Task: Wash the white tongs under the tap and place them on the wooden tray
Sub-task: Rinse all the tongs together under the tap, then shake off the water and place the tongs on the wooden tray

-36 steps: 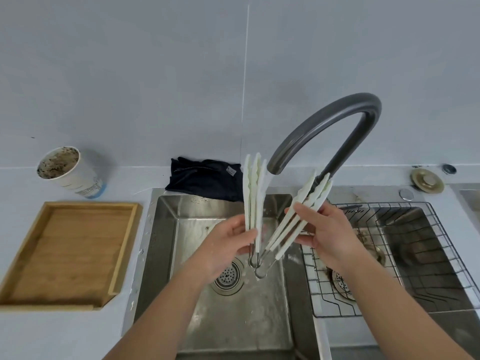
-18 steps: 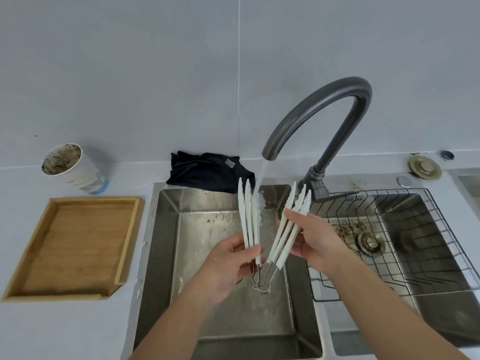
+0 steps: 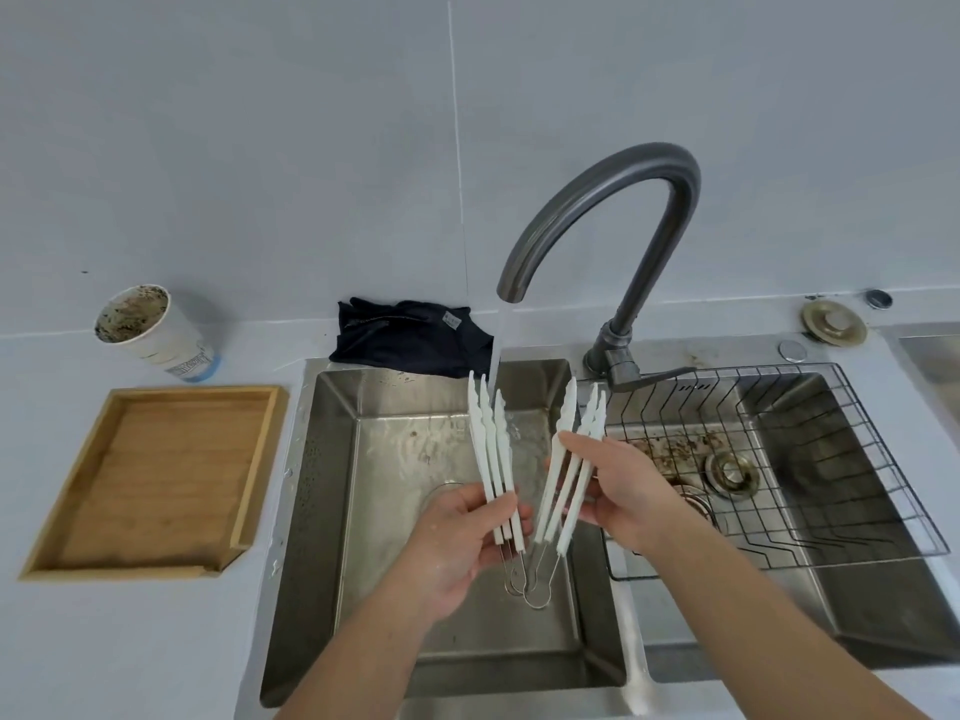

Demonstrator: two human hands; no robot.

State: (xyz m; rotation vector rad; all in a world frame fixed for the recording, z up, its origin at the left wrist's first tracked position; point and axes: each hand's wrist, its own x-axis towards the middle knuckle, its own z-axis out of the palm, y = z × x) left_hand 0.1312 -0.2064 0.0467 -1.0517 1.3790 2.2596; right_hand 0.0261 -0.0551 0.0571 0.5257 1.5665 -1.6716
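Observation:
The white tongs (image 3: 488, 449) stand spread in a V over the left sink basin (image 3: 363, 511), tips up and wire loops down. My left hand (image 3: 462, 537) grips the left bundle of white arms, whose tips sit in the water stream falling from the dark grey tap (image 3: 613, 200). My right hand (image 3: 618, 491) holds the right bundle of arms a little to the right of the stream. The wooden tray (image 3: 156, 480) lies empty on the counter to the left of the sink.
A dirty paper cup (image 3: 150, 330) stands behind the tray. A dark cloth (image 3: 410, 337) lies behind the basin. A wire rack (image 3: 779, 459) sits over the right basin, which holds food scraps and a drain. A brass plug (image 3: 834, 320) rests at the far right.
The tongs and both hands have come down lower into the basin, under the spout. Water now runs from the tap onto the left arms.

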